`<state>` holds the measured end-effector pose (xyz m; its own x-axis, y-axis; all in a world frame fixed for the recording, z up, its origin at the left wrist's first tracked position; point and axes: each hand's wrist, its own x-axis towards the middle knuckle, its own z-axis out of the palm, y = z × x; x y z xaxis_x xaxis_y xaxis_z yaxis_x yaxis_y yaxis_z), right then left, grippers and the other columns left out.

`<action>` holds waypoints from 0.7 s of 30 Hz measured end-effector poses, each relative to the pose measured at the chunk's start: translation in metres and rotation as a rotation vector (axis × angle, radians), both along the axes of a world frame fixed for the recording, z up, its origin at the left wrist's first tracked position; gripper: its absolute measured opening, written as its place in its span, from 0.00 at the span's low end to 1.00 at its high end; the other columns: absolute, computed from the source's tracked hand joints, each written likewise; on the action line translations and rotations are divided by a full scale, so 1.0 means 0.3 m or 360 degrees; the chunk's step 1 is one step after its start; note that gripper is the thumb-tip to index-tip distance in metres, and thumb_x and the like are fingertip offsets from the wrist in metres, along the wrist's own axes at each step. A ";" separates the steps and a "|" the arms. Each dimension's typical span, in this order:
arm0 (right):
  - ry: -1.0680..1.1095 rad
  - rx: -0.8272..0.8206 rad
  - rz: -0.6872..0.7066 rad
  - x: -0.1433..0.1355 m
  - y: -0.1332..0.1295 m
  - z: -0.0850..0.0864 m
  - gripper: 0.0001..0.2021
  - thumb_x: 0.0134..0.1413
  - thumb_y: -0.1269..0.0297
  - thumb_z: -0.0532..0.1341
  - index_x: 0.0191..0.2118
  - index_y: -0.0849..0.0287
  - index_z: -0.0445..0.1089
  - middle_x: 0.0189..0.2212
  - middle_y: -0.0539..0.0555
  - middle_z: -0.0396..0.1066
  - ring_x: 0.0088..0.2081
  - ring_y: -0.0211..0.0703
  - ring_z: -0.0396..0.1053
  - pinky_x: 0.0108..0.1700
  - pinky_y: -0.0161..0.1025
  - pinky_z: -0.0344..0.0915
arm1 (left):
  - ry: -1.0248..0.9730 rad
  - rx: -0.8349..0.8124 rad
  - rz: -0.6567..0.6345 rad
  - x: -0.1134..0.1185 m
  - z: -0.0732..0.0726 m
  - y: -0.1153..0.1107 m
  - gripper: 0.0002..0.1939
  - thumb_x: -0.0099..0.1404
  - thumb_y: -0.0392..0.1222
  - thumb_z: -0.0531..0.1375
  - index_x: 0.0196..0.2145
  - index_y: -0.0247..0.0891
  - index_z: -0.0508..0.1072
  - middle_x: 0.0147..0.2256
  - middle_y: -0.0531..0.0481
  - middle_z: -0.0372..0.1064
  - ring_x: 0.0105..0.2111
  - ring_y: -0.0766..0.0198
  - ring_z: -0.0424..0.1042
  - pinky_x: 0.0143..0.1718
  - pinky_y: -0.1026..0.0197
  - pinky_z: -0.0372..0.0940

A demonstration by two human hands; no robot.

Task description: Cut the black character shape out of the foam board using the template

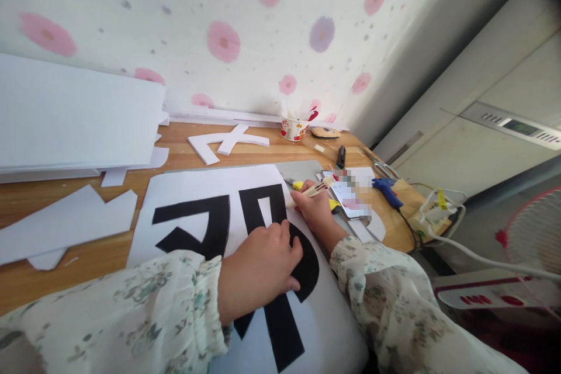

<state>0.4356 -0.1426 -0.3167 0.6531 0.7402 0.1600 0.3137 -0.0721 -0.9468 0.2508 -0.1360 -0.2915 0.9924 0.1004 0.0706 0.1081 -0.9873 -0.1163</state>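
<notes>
On the worktop (87,263), the left hand (258,269) presses flat, fingers open, on the printed sheet (197,187); the right hand's (313,210) grip closes on a cutter (309,191). Judging by this, the black character (245,239) is uncut so far.

On the wooden surface (184,155) lie white cut-out scraps (65,223), a stack of white boards (74,117), a paper cup (294,128) and a blue glue gun (388,190).

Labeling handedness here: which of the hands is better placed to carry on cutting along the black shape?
Right, likely. The right hand grips the utility knife, tip at the black shape. The left hand lies flat on the white sheet, pinning it.
</notes>
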 end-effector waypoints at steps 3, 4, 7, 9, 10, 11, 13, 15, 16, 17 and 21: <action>-0.0001 0.0024 -0.0010 0.005 0.009 -0.006 0.13 0.38 0.59 0.64 0.19 0.52 0.57 0.12 0.43 0.58 0.16 0.37 0.58 0.19 0.36 0.53 | -0.0005 -0.0001 -0.0005 -0.002 -0.006 0.001 0.36 0.64 0.63 0.64 0.59 0.32 0.71 0.58 0.21 0.68 0.42 0.42 0.76 0.32 0.50 0.71; -0.0001 0.0031 -0.0008 0.007 0.013 -0.008 0.13 0.38 0.59 0.64 0.19 0.52 0.58 0.12 0.43 0.58 0.16 0.37 0.58 0.20 0.36 0.54 | -0.0007 0.0000 -0.0005 -0.002 -0.007 0.000 0.36 0.64 0.63 0.64 0.59 0.32 0.71 0.58 0.21 0.68 0.42 0.42 0.76 0.32 0.50 0.71; 0.0005 0.0043 0.0008 0.014 0.023 -0.017 0.12 0.38 0.59 0.64 0.19 0.52 0.58 0.11 0.43 0.58 0.16 0.38 0.59 0.20 0.37 0.55 | -0.0004 0.0000 0.0001 -0.001 -0.007 -0.001 0.37 0.64 0.63 0.64 0.59 0.32 0.71 0.58 0.21 0.68 0.42 0.42 0.76 0.32 0.50 0.71; 0.0011 0.0047 0.0016 0.017 0.026 -0.021 0.12 0.39 0.59 0.64 0.19 0.52 0.58 0.11 0.43 0.58 0.16 0.38 0.59 0.20 0.37 0.55 | 0.0002 -0.0003 0.0006 0.000 -0.006 -0.002 0.37 0.64 0.63 0.64 0.59 0.31 0.71 0.58 0.20 0.67 0.42 0.41 0.76 0.33 0.49 0.72; 0.0012 0.0049 0.0016 0.017 0.027 -0.022 0.12 0.39 0.59 0.64 0.19 0.52 0.58 0.11 0.43 0.58 0.16 0.38 0.59 0.20 0.37 0.55 | 0.0005 -0.0005 0.0007 0.000 -0.005 -0.002 0.37 0.64 0.63 0.64 0.59 0.31 0.71 0.58 0.20 0.67 0.42 0.41 0.77 0.33 0.49 0.72; 0.0013 0.0050 0.0012 0.017 0.027 -0.022 0.12 0.39 0.59 0.64 0.19 0.52 0.58 0.11 0.43 0.59 0.16 0.38 0.59 0.20 0.36 0.55 | 0.0007 -0.0007 0.0008 0.001 -0.005 -0.002 0.37 0.64 0.63 0.64 0.59 0.31 0.71 0.58 0.19 0.67 0.43 0.41 0.77 0.33 0.49 0.72; 0.0019 0.0044 0.0001 0.017 0.029 -0.020 0.12 0.39 0.60 0.64 0.19 0.52 0.58 0.11 0.43 0.59 0.16 0.37 0.59 0.20 0.36 0.55 | 0.0005 -0.0007 0.0010 0.002 -0.007 0.000 0.37 0.64 0.63 0.64 0.59 0.31 0.71 0.58 0.19 0.67 0.43 0.41 0.77 0.33 0.49 0.72; 0.0030 0.0031 -0.0011 0.016 0.033 -0.017 0.12 0.39 0.60 0.64 0.19 0.52 0.59 0.11 0.43 0.59 0.16 0.38 0.59 0.20 0.36 0.55 | 0.0002 -0.0008 0.0010 0.003 -0.010 0.002 0.37 0.64 0.63 0.64 0.60 0.31 0.71 0.58 0.19 0.67 0.43 0.41 0.77 0.33 0.49 0.72; 0.0036 0.0025 -0.0017 0.016 0.036 -0.016 0.11 0.39 0.61 0.64 0.19 0.52 0.59 0.11 0.43 0.59 0.16 0.38 0.60 0.19 0.36 0.55 | -0.0001 -0.0008 0.0008 0.003 -0.012 0.003 0.37 0.64 0.63 0.64 0.60 0.32 0.71 0.58 0.19 0.67 0.43 0.41 0.77 0.33 0.49 0.72; 0.0043 0.0022 -0.0025 0.017 0.040 -0.015 0.11 0.39 0.61 0.64 0.19 0.52 0.59 0.11 0.43 0.59 0.15 0.38 0.60 0.19 0.36 0.55 | -0.0002 -0.0009 0.0006 0.004 -0.013 0.003 0.37 0.64 0.63 0.64 0.60 0.32 0.71 0.59 0.20 0.67 0.43 0.41 0.76 0.33 0.49 0.72; 0.0063 0.0021 -0.0038 0.020 0.054 -0.015 0.11 0.39 0.63 0.64 0.19 0.52 0.58 0.11 0.42 0.58 0.15 0.37 0.59 0.19 0.35 0.54 | 0.0000 -0.0016 0.0016 0.004 -0.014 0.000 0.38 0.63 0.64 0.65 0.60 0.31 0.71 0.59 0.20 0.67 0.44 0.41 0.76 0.34 0.49 0.72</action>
